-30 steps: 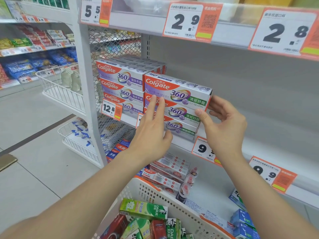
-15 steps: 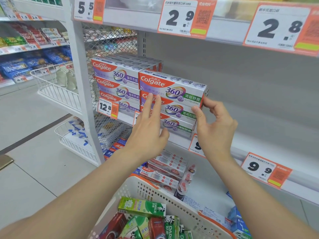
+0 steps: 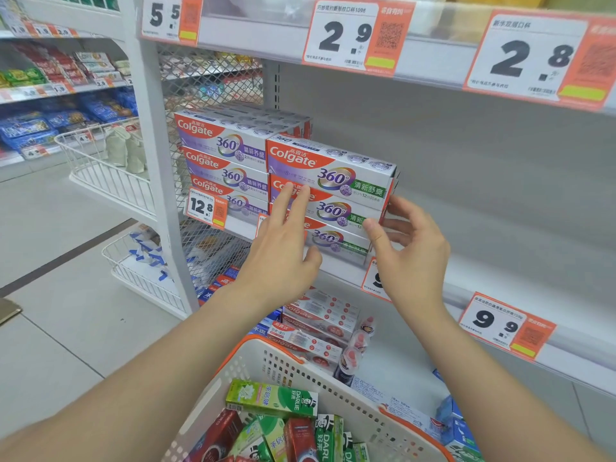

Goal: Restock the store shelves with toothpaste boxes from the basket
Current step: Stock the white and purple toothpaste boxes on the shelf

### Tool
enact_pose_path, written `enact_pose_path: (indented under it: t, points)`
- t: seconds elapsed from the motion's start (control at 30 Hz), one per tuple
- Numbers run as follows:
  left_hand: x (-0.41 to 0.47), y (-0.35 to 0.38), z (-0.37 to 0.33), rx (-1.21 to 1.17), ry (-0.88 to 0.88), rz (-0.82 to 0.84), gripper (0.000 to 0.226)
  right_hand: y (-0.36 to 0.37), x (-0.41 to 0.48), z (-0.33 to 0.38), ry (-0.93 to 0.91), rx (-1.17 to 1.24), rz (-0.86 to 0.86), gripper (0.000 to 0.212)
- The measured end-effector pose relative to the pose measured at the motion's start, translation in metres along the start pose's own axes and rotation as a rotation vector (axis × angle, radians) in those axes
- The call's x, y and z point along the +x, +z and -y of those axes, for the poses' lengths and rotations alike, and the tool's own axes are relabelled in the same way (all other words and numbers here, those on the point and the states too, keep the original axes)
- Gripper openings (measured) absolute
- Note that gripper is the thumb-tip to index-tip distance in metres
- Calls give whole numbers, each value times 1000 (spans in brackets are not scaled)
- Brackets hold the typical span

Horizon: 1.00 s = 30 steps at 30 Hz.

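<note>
Head view, and we're squaring up the green-label stack (image 3: 333, 195) of three Colgate boxes on the shelf (image 3: 466, 288)! Left hand (image 3: 280, 258) is flat, fingers straight, tips pressing the front of the middle box: an open grip, holding nothing. Right hand (image 3: 411, 258) cups the stack's right end, thumb on the front face, fingers bent round the corner.

To my eye the play is an even push with both hands together, so all three boxes sit flush and line up with the purple-label stack (image 3: 223, 151) touching on the left. Push one box alone and the pile could skew.

Watch the price tag (image 3: 375, 278) just below the right thumb; a knock might dislodge it. Plenty more toothpaste boxes (image 3: 271, 398) wait in the basket (image 3: 283, 365) below, and red-and-white boxes (image 3: 320, 315) sit on the lower shelf beyond its rim.
</note>
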<state>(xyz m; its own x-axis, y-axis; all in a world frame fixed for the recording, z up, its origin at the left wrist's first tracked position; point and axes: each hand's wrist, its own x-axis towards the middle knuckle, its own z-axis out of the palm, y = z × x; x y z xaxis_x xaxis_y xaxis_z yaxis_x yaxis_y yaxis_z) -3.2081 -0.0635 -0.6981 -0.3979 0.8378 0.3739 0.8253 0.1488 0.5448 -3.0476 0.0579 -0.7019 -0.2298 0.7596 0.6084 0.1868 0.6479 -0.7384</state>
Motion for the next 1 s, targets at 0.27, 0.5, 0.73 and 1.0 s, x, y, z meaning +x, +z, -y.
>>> enact_pose_path:
  t: [0.27, 0.5, 0.73, 1.0]
  points:
    - [0, -2, -3, 7, -3, -4, 90, 0, 6, 4, 74, 30, 41, 46]
    - [-1, -2, -2, 34, -6, 1, 92, -3, 8, 6, 93, 62, 52, 45]
    - [-4, 1, -3, 37, -10, 24, 96, -7, 11, 4, 119, 105, 100, 39]
    - [-7, 1, -4, 41, -15, 23, 95, -11, 15, 2, 140, 137, 142, 35]
